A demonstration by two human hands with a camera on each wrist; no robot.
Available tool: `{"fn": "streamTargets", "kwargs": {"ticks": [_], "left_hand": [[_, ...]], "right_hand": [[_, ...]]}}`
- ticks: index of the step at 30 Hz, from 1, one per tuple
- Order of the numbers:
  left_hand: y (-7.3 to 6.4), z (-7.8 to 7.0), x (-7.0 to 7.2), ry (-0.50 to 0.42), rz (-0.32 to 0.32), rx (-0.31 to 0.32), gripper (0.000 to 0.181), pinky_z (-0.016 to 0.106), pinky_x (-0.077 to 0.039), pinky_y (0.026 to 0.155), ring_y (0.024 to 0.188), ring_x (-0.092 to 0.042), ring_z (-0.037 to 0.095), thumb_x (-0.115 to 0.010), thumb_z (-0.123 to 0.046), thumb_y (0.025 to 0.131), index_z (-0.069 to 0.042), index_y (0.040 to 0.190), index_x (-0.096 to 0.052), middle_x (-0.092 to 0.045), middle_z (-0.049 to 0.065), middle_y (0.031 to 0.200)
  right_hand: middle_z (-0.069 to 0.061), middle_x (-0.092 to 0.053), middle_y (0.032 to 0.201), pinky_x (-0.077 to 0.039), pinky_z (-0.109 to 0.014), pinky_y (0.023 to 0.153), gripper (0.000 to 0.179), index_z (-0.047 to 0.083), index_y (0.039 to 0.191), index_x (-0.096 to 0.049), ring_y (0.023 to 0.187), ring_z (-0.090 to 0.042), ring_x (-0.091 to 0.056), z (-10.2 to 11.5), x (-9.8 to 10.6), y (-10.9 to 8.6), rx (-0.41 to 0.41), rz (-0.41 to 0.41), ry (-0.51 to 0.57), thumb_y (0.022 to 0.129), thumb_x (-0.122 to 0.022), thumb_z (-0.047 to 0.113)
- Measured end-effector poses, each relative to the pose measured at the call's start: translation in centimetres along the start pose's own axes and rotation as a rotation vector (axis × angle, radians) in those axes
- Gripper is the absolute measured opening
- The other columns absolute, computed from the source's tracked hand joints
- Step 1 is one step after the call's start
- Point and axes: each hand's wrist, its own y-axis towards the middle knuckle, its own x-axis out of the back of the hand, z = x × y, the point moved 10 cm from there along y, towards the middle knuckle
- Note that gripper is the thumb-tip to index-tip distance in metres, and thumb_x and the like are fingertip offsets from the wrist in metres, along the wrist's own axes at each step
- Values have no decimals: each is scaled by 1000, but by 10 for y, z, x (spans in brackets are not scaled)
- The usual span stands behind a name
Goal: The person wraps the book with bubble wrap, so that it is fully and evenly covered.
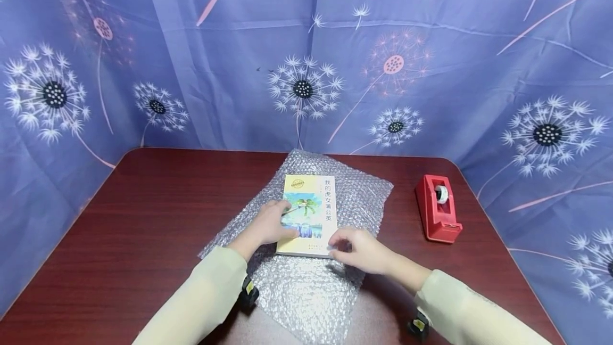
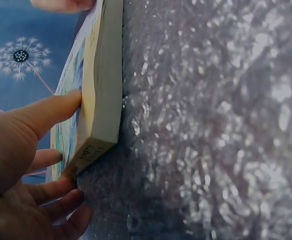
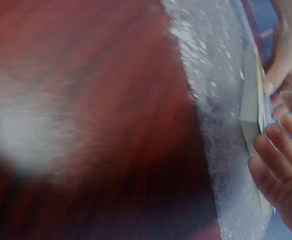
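Observation:
A paperback book [image 1: 306, 217] with a yellow-white cover and a palm-tree picture lies face up on a sheet of bubble wrap [image 1: 306, 297]. My left hand [image 1: 274, 222] rests on the book's left part. In the left wrist view, its thumb [image 2: 55, 112] presses the cover, while the lower fingers [image 2: 60, 200] lie along the book's side. At the lower right corner is my right hand [image 1: 361, 249], its thumb and forefinger apart. The right wrist view shows its loosely bent fingers [image 3: 273, 155] against the book's right edge.
A red tape dispenser [image 1: 439, 209] with a roll of clear tape stands on the right of the dark red wooden table [image 1: 143, 228]. Behind the table hangs a blue curtain [image 1: 239, 68] with dandelion prints. The bubble wrap spreads out beyond the book on all sides.

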Motion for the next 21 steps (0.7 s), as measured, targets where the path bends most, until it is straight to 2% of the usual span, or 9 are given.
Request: {"fn": "streamTargets", "kwargs": {"ticks": [6, 10, 13, 15, 21], "left_hand": [[-1, -3, -2, 27, 15, -20, 74, 55, -32, 109, 133, -35, 41, -76, -37, 77, -8, 138, -46, -45, 18, 141], [-1, -3, -4, 40, 18, -26, 74, 55, -27, 112, 136, -32, 42, -75, -37, 78, -7, 139, -46, -44, 19, 143], [0, -2, -5, 47, 26, -11, 74, 55, -26, 113, 138, -30, 41, -74, -39, 79, -9, 140, -45, -42, 18, 145], [1, -2, -5, 55, 30, -8, 74, 55, -27, 112, 138, -29, 41, -73, -39, 80, -9, 141, -44, -41, 19, 145], [6, -3, -2, 57, 33, -6, 74, 56, -28, 111, 138, -29, 42, -73, -38, 80, -9, 142, -44, -40, 19, 146]], "right_hand": [[10, -64, 90, -51, -21, 78, 17, 18, 93, -68, 86, -3, -59, 39, -8, -20, 282, 1, -296, 82, -71, 30], [11, -63, 95, -49, -16, 82, 21, 19, 96, -67, 89, -2, -59, 69, -20, -39, 497, 34, -359, 82, -70, 35], [10, -63, 100, -47, -14, 87, 26, 18, 98, -66, 93, -2, -59, 85, -30, -52, 614, 68, -359, 81, -71, 37], [9, -63, 102, -47, -15, 89, 29, 18, 98, -66, 95, -2, -59, 89, -35, -57, 650, 78, -364, 79, -72, 39], [8, -64, 106, -48, -20, 90, 40, 20, 98, -66, 99, -4, -60, 85, -43, -65, 673, 90, -390, 74, -74, 51]]}}
